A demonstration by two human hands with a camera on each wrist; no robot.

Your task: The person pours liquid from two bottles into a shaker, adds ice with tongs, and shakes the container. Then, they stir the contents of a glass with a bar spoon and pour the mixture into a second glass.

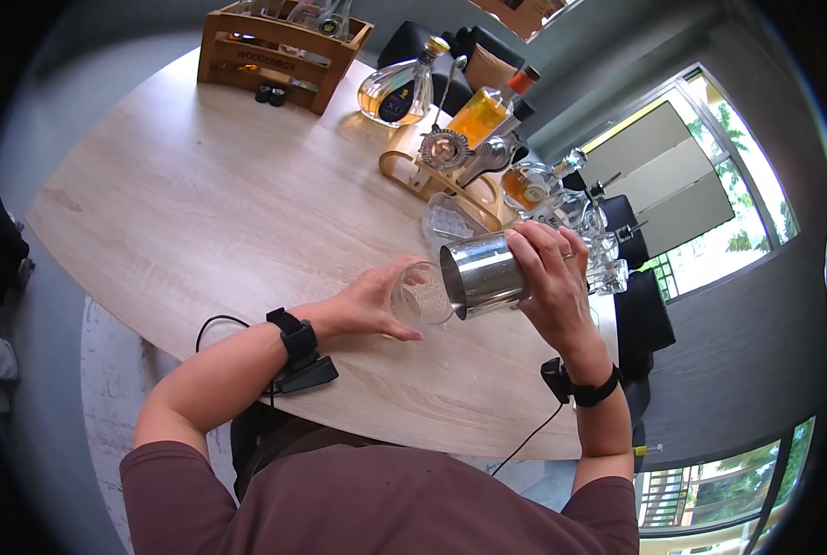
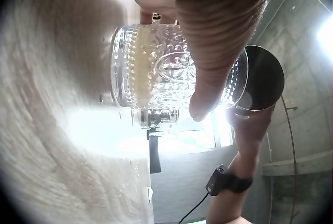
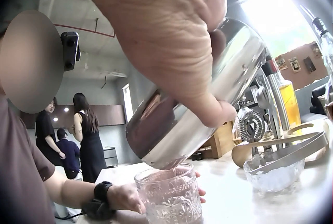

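Observation:
My left hand (image 1: 372, 301) holds a clear embossed drinking glass (image 1: 421, 301) upright on the table, thumb on the near side and fingers around the far side. In the left wrist view, a pale yellowish liquid (image 2: 141, 67) shows low in the glass. My right hand (image 1: 554, 282) grips a shiny metal shaker tin (image 1: 481, 273), which is tilted with its mouth toward the left. The tin's lip is right at the glass rim in the right wrist view, where the tin (image 3: 174, 138) slants down over the glass (image 3: 171, 198).
A glass bowl (image 1: 449, 220) of ice stands beyond the tin. Behind it, a wooden rack (image 1: 402, 171) bears a strainer (image 1: 445, 148) and bar tools. Liquor bottles (image 1: 397, 92) line the far side, near a wooden crate (image 1: 275, 63). Several people (image 3: 88, 135) stand in the background.

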